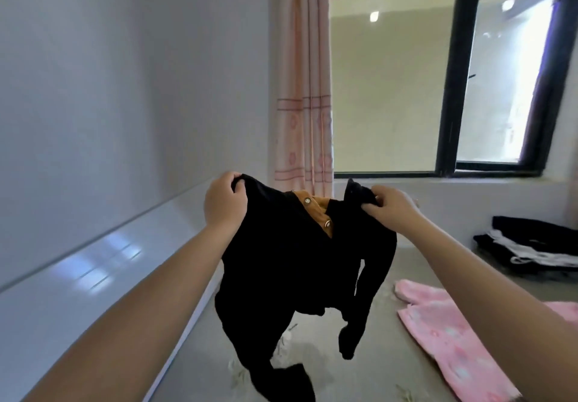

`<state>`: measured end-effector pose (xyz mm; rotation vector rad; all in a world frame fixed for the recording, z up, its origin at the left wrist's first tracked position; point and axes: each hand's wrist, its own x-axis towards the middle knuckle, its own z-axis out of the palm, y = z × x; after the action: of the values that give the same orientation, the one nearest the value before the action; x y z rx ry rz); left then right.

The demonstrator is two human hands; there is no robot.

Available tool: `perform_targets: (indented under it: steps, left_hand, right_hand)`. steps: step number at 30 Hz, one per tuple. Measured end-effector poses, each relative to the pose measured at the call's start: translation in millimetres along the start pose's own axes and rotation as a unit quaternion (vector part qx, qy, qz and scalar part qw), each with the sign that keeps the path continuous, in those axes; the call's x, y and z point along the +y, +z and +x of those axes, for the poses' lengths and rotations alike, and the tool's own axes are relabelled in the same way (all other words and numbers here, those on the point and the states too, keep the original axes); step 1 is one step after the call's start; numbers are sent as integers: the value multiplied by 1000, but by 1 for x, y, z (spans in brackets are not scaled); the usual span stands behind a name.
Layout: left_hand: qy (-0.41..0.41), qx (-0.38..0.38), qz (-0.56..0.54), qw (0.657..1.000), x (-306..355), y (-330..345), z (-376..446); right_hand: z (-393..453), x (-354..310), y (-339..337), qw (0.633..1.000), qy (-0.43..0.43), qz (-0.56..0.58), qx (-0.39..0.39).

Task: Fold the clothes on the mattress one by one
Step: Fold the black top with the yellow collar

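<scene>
Left hand [223, 200] and right hand [387, 206] outstretched, pinching black top [281, 261] shoulders

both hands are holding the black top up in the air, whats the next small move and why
Probably lower it flat onto the mattress. The left hand and right hand pinch the shoulders of the black top, and its sleeves dangle crumpled. The bare patch left of the pink garment looks free for it.

Plain grey-white wall [125, 73] on left, with a glossy white ledge [78, 270] along its base catching window reflections. Pink patterned curtain [301, 89] hangs in the corner. Dark-framed window [450, 73] on far wall; daylight strongest through the right pane. Pale sill [453, 189] beneath it.
</scene>
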<state>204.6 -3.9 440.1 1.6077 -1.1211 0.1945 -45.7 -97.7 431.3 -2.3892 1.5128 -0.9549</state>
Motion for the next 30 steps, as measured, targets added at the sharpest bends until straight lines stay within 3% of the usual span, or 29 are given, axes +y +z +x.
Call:
perform_targets:
  steps: [6, 11, 14, 16, 19, 23, 30]
  left_hand:
    - [7, 33, 18, 999, 9, -15, 1]
    - [7, 34, 63, 997, 0, -21, -2]
    - [-6, 17, 67, 998, -9, -25, -8]
    - [-8, -8, 69, 998, -14, -28, -11]
    - [2, -39, 87, 995, -16, -30, -12]
    - [33, -51, 138, 989, -5, -21, -7]
    - [67, 13, 191, 979, 25, -7, -12]
  right_hand:
    - [2, -9, -41, 994, 29, 103, -2]
    - [-4, -2, -56, 965, 58, 246, -68]
    - [-5, 11, -56, 959, 86, 263, -60]
    - [-7, 17, -54, 968, 101, 227, -39]
    - [-5, 18, -43, 993, 112, 37, -28]
    - [-3, 7, -27, 982, 89, -163, 47]
    - [-15, 19, -35, 951, 16, -195, 239]
